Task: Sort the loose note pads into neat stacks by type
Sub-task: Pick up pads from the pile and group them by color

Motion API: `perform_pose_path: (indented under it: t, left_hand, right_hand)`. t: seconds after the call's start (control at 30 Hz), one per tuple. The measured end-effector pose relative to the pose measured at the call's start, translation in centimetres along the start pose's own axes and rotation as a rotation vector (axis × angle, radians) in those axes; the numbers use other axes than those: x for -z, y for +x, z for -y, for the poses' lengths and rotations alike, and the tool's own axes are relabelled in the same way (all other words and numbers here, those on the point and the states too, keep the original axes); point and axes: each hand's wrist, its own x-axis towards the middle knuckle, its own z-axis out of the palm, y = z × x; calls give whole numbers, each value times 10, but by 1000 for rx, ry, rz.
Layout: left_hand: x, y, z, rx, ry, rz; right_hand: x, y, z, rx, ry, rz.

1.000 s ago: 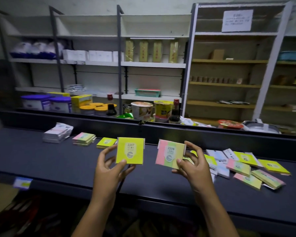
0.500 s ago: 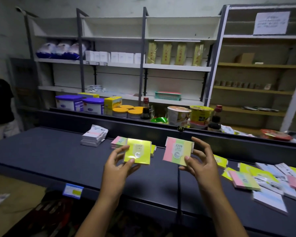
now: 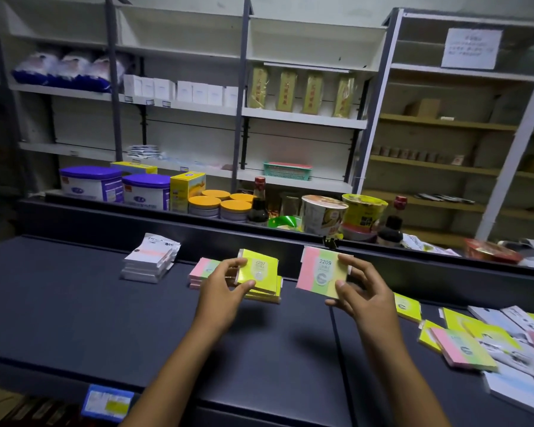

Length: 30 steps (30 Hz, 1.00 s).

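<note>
Fingers (image 3: pixel 228 266) pinch yellow pad (image 3: pixel 261 268) over yellow stack (image 3: pixel 267 294); right fingers (image 3: pixel 350 263) grip striped pad (image 3: pixel 316 274).

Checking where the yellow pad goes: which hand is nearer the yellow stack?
Left. The left hand holds a pad just over the yellow stack; the right hand is off to its right.

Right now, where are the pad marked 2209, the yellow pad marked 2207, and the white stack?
2209 pad (image 3: pixel 319 274): head view, printed face.
2207 pad (image 3: pixel 258 269): head view, label.
White stack (image 3: pixel 150 257): head view, top pad.
</note>
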Motion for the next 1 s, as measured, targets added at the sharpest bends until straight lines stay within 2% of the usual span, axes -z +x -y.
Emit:
perform_pose_path:
  t: [0.23,0.43,0.6,0.83,1.0]
  left_hand:
    - [-29,45,20,62,240,85]
    - [-46,49,37,93,319,146]
    - [-50,47,43,38,443,177]
    - [-56,38,42,-58,752,165]
    - [-53,34,39,-85,823,180]
  right_hand:
    - [-4,50,-11,9,21,4]
    - [-7,79,-24,6,68,0]
    - [-8,85,-31,4,88,10]
    - [-8,82,-36,-4,52,5]
    - [-14,74,-36,-10,4,-19]
